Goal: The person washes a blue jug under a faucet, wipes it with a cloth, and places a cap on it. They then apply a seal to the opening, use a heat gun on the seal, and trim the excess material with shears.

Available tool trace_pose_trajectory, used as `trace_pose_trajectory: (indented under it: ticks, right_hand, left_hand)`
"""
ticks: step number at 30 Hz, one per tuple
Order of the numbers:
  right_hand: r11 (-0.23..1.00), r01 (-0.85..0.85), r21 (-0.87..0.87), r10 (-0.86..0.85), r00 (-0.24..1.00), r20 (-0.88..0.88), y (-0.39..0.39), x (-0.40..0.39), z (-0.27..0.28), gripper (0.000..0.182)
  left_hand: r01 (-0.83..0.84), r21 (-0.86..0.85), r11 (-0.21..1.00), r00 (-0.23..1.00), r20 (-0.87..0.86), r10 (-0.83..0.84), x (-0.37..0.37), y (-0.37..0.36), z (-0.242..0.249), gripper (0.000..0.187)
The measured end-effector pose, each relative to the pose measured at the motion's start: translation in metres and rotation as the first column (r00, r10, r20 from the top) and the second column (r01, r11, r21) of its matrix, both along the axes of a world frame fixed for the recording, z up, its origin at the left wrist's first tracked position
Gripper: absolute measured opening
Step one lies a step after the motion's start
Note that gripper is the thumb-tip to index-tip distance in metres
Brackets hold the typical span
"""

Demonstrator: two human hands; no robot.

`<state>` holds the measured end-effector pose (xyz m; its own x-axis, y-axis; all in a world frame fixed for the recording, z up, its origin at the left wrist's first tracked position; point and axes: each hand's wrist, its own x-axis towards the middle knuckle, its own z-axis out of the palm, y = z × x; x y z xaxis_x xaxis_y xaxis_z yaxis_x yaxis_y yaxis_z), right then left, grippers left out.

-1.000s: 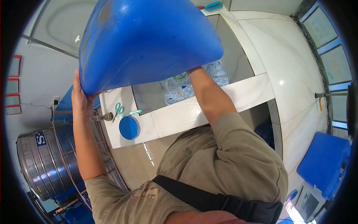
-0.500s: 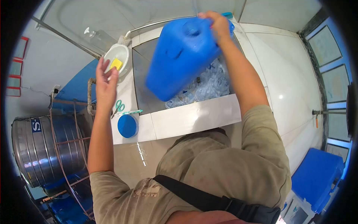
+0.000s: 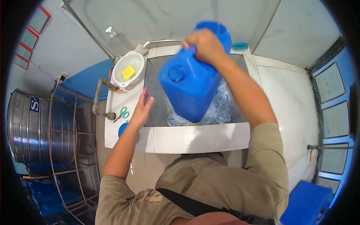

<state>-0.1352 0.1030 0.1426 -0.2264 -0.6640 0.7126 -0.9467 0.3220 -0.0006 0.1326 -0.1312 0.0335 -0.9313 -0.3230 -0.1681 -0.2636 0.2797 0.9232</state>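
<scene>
My right hand (image 3: 206,45) grips the handle of a blue jerrycan (image 3: 187,86), which hangs tilted over a grey sink basin (image 3: 155,108). The jerrycan's round mouth shows no cap. Just behind my right hand is an open-topped blue container (image 3: 225,37), with what looks like a thin stream of water at its mouth. Under the jerrycan, a heap of clear crinkled plastic pieces (image 3: 219,112) lies in the basin, partly covered. My left hand (image 3: 141,111) is empty, fingers apart, above the basin's left edge.
Left of the basin are a white bowl (image 3: 140,62) with a yellow sponge (image 3: 128,72), green-handled scissors (image 3: 124,112) and a partly hidden round blue lid (image 3: 122,129). A pump bottle (image 3: 119,43) stands behind. A teal brush (image 3: 240,46) lies at the back right; a steel tank (image 3: 41,127) stands far left.
The jerrycan has come nearer to me and turned, uncovering the blue container behind it. My left hand has moved from beside the white bowl toward the basin. The view has shifted.
</scene>
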Motion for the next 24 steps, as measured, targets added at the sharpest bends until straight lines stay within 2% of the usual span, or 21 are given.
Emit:
trace_pose_trajectory:
  ticks: [1,3,4,6,7,8,9,10,12,14,15,16,17,18,19,20,21,22,24]
  right_hand:
    - [0.982,-0.094,-0.162,0.076,0.990,-0.115,-0.003,0.002,0.044,0.007]
    - [0.924,-0.028,-0.382,0.001,0.997,-0.071,-0.002,0.009,0.113,0.012]
    - [0.862,-0.043,-0.505,0.070,0.997,0.034,0.000,0.030,0.156,0.035]
    - [0.836,-0.001,-0.548,0.089,0.987,0.133,0.007,0.041,0.180,0.034]
    - [0.836,-0.007,-0.549,0.091,0.988,0.126,0.008,0.027,0.164,0.034]
    - [0.911,0.064,-0.408,0.022,0.979,0.202,0.009,0.002,0.129,0.020]
    - [0.959,0.128,-0.252,-0.059,0.962,0.267,0.010,-0.014,0.098,0.014]
    - [0.960,0.123,-0.253,-0.055,0.964,0.259,0.009,-0.017,0.076,0.014]
    - [0.954,0.232,-0.191,-0.132,0.894,0.428,0.008,-0.022,0.050,0.018]
    - [0.971,0.183,-0.155,-0.116,0.924,0.364,0.008,-0.016,0.104,0.020]
    - [0.943,0.132,-0.305,-0.026,0.944,0.328,0.006,0.009,0.137,0.019]
    - [0.890,0.077,-0.450,0.060,0.957,0.283,0.002,0.034,0.164,0.022]
    - [0.810,0.014,-0.586,0.137,0.967,0.213,-0.001,0.046,0.178,0.028]
    - [0.809,0.003,-0.588,0.144,0.969,0.203,-0.001,0.028,0.169,0.028]
    - [0.893,0.049,-0.447,0.094,0.952,0.292,0.003,-0.005,0.144,0.021]
    - [0.952,0.087,-0.294,0.027,0.931,0.365,0.005,-0.027,0.119,0.021]
    - [0.968,0.188,-0.166,-0.120,0.928,0.352,0.004,-0.026,0.095,0.020]
    - [0.968,0.188,-0.165,-0.121,0.929,0.349,0.005,-0.018,0.095,0.020]
    - [0.967,0.142,-0.211,-0.077,0.954,0.289,0.003,-0.007,0.097,0.021]
  left_hand:
    - [-0.005,0.000,1.000,1.000,-0.004,0.005,-0.002,-0.006,0.008,0.078]
    - [-0.098,0.226,0.969,0.995,0.028,0.094,-0.010,-0.017,0.028,0.080]
    - [-0.260,0.490,0.832,0.962,0.061,0.265,-0.016,-0.023,0.026,0.079]
    - [-0.150,0.591,0.792,0.969,-0.071,0.237,-0.014,-0.024,0.045,0.073]
    - [-0.201,0.546,0.814,0.975,0.032,0.219,-0.010,-0.027,0.027,0.072]
    - [-0.244,0.493,0.835,0.970,0.132,0.206,-0.002,-0.028,0.008,0.071]
    - [-0.178,0.506,0.844,0.962,0.270,0.040,0.010,-0.022,0.006,0.071]
    - [-0.306,0.507,0.806,0.905,0.417,0.082,0.016,0.006,0.021,0.073]
    - [-0.253,0.560,0.789,0.919,0.393,0.016,0.024,-0.003,0.002,0.076]
    - [-0.242,0.526,0.816,0.963,0.231,0.137,0.008,-0.006,0.044,0.075]
    - [-0.189,0.517,0.835,0.978,0.022,0.208,-0.005,-0.019,0.036,0.075]
    - [-0.211,0.495,0.843,0.959,-0.062,0.276,-0.017,-0.023,0.043,0.076]
    - [-0.239,0.480,0.844,0.956,-0.035,0.291,-0.023,-0.026,0.044,0.077]
    - [-0.264,0.467,0.844,0.951,-0.019,0.308,-0.027,-0.028,0.046,0.079]
    - [-0.238,0.473,0.848,0.971,0.134,0.198,-0.021,-0.022,0.046,0.079]
    - [-0.208,0.481,0.851,0.958,0.276,0.078,-0.014,-0.014,0.046,0.079]
    - [-0.215,0.491,0.844,0.934,0.356,0.030,-0.004,0.002,0.048,0.077]
    - [-0.226,0.503,0.834,0.899,0.437,-0.020,0.006,0.014,0.048,0.075]
    - [-0.189,0.463,0.866,0.932,0.362,0.009,0.007,-0.009,0.022,0.074]
